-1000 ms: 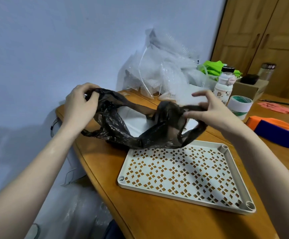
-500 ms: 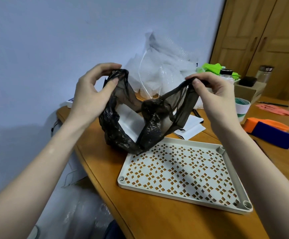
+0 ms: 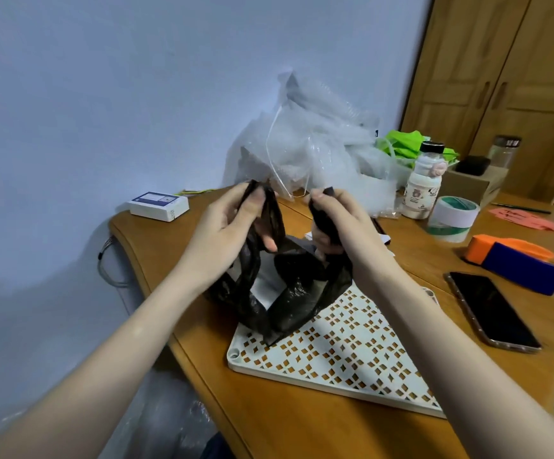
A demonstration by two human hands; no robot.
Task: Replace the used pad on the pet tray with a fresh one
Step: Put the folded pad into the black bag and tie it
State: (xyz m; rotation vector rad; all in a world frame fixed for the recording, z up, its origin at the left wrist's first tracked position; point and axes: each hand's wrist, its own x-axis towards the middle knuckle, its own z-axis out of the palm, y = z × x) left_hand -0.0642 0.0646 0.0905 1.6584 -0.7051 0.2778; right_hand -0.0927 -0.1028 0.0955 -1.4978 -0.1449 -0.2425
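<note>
A black plastic bag (image 3: 288, 296) hangs between my hands over the far left corner of the pet tray (image 3: 335, 356). My left hand (image 3: 232, 223) grips the bag's left handle, and my right hand (image 3: 338, 220) grips the right handle. White pad material (image 3: 267, 283) shows inside the bag's mouth. The tray is a cream grid with small diamond cut-outs, lying flat and bare on the wooden table (image 3: 285, 422). My right forearm covers the tray's right side.
Behind the bag is a heap of clear bubble wrap (image 3: 312, 144). A white box (image 3: 159, 206) lies at the table's far left. To the right stand a white bottle (image 3: 422, 183), a tape roll (image 3: 451, 218), an orange and blue block (image 3: 517, 263) and a black phone (image 3: 492, 311).
My hands have drawn closer together, bringing the two bag handles near each other and narrowing the bag's mouth. The view has shifted, showing the phone and the white box.
</note>
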